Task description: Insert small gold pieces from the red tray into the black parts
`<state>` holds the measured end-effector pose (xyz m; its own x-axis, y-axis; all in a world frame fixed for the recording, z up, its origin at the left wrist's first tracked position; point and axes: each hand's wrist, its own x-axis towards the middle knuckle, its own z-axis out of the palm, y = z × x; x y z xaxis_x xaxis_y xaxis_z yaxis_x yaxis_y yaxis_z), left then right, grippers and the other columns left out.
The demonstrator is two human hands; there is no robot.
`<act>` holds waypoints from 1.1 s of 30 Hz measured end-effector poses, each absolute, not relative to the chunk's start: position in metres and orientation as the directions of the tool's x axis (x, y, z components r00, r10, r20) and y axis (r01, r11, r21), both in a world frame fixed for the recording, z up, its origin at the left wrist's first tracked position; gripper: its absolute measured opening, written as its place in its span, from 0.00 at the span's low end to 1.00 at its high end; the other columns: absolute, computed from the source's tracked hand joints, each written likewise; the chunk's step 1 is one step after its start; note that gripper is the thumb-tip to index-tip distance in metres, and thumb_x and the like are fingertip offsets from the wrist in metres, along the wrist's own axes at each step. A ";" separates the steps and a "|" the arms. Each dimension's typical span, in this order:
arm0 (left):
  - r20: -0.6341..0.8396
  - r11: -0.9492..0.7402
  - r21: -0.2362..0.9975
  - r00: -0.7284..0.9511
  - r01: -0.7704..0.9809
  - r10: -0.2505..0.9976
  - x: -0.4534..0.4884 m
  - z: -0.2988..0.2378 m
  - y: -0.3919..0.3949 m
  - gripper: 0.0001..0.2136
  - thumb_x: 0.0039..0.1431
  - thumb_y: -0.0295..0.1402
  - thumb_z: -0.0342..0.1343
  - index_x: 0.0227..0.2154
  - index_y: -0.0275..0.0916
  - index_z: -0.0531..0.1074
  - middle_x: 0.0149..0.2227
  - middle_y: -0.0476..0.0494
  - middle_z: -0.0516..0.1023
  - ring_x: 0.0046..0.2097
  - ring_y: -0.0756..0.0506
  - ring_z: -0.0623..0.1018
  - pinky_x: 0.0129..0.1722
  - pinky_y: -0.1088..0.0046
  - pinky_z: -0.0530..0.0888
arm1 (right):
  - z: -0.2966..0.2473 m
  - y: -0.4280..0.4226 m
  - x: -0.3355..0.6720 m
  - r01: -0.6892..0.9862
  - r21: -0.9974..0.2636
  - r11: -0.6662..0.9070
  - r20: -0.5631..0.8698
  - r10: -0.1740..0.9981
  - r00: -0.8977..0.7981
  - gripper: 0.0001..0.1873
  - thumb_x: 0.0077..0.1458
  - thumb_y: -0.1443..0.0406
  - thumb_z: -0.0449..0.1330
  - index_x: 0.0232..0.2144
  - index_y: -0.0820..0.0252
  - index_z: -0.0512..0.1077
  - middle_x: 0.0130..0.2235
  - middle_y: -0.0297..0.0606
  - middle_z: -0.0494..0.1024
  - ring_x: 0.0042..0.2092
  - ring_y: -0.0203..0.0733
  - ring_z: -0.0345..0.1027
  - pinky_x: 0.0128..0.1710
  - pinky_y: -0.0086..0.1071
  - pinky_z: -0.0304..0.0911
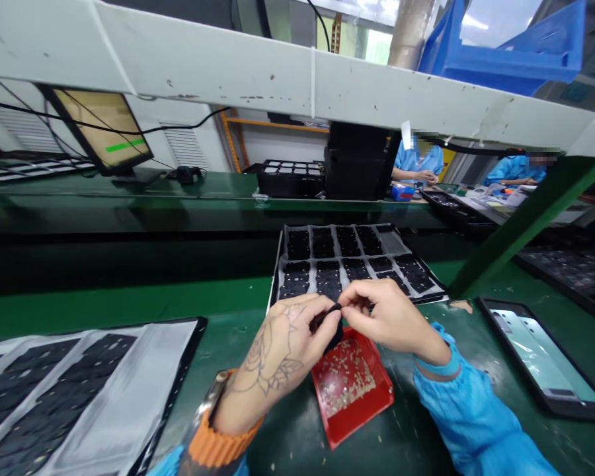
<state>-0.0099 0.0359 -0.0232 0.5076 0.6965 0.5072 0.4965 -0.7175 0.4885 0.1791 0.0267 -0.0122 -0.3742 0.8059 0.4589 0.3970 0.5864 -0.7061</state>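
My left hand (283, 350), tattooed on its back, and my right hand (387, 316) meet above a red tray (371, 410) filled with tiny pale parts. Both hands pinch one small black part (328, 316) between their fingertips, fingers closed on it. Just beyond the hands lies a black tray (434, 283) with rows of black parts in its pockets. My right arm wears a blue sleeve; an orange cuff and a watch sit on my left wrist.
A tray of black parts under a clear sheet (69, 396) lies at the left. A dark tray (550, 363) holding a pale panel is at the right. Beyond are a monitor (104, 129), stacked black trays (291, 177), a green post (520, 225) and two co-workers in blue (419, 165).
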 end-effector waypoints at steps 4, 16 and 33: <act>0.548 -0.779 0.319 0.565 0.541 0.617 -0.012 -0.032 0.033 0.10 0.67 0.29 0.48 0.32 0.37 0.73 0.28 0.48 0.74 0.29 0.47 0.73 0.30 0.70 0.65 | -0.014 0.028 0.178 0.454 -0.675 0.581 0.435 0.811 -0.392 0.14 0.46 0.85 0.58 0.25 0.63 0.69 0.22 0.23 0.67 0.23 0.31 0.61 0.25 0.22 0.53; 0.486 -0.749 0.280 0.584 0.601 0.650 -0.012 -0.034 0.027 0.10 0.66 0.27 0.45 0.31 0.38 0.69 0.29 0.46 0.73 0.29 0.45 0.72 0.31 0.67 0.67 | -0.025 0.033 0.170 0.527 -0.581 0.620 0.482 0.784 -0.392 0.17 0.40 0.86 0.60 0.23 0.63 0.64 0.21 0.19 0.59 0.23 0.30 0.54 0.24 0.25 0.47; 0.356 -0.508 0.704 0.373 0.496 0.857 -0.013 -0.013 0.035 0.11 0.63 0.33 0.49 0.27 0.38 0.73 0.19 0.53 0.68 0.23 0.50 0.67 0.26 0.73 0.60 | -0.005 0.030 0.192 0.477 -0.721 0.502 0.284 0.842 -0.459 0.11 0.57 0.77 0.56 0.30 0.61 0.75 0.27 0.28 0.74 0.26 0.37 0.65 0.27 0.27 0.56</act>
<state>-0.0128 0.0347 -0.0133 0.3728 0.8568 0.3562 0.4963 -0.5085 0.7037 0.1924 0.0304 -0.0047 -0.4587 0.8421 0.2835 0.4765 0.5024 -0.7215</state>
